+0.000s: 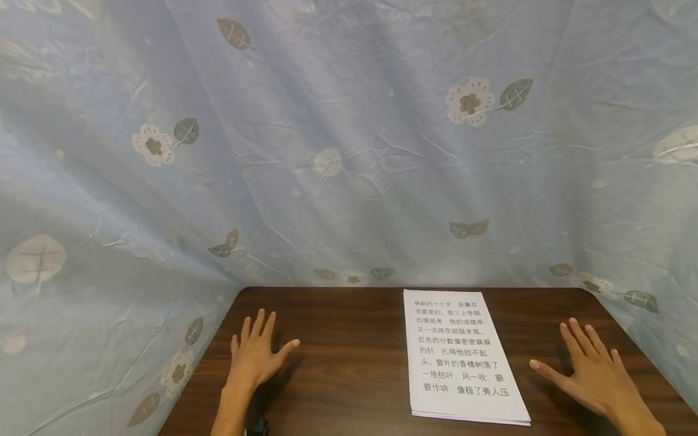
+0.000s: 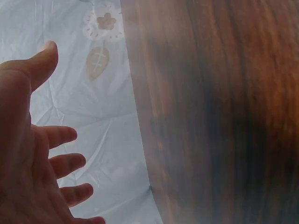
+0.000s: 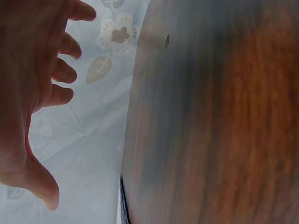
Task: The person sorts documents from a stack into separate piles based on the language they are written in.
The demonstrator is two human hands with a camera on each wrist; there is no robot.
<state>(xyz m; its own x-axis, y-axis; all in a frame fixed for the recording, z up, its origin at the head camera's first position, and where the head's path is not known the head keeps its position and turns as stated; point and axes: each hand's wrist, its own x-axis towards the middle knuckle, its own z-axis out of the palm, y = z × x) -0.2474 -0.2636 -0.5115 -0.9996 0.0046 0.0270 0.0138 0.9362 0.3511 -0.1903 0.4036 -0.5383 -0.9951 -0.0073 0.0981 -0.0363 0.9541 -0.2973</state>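
A stack of white paper sheets [image 1: 458, 363] printed with large Chinese characters lies right of centre on the dark brown wooden table [image 1: 338, 363]. To its left, my left hand [image 1: 257, 357] is spread palm down over the table, its fingers straight and the thumb pointing toward the paper. On the other side my right hand [image 1: 594, 375] hovers with spread fingers, the thumb tip a short way from the paper's right edge. Both wrist views show a gap between each hand and the tabletop, and nothing is held in either.
Pale blue cloth [image 1: 349, 181] with flower and leaf prints hangs behind the table and along its sides. The table's far edge has rounded corners. A small black object [image 1: 257, 426] sits at the left wrist.
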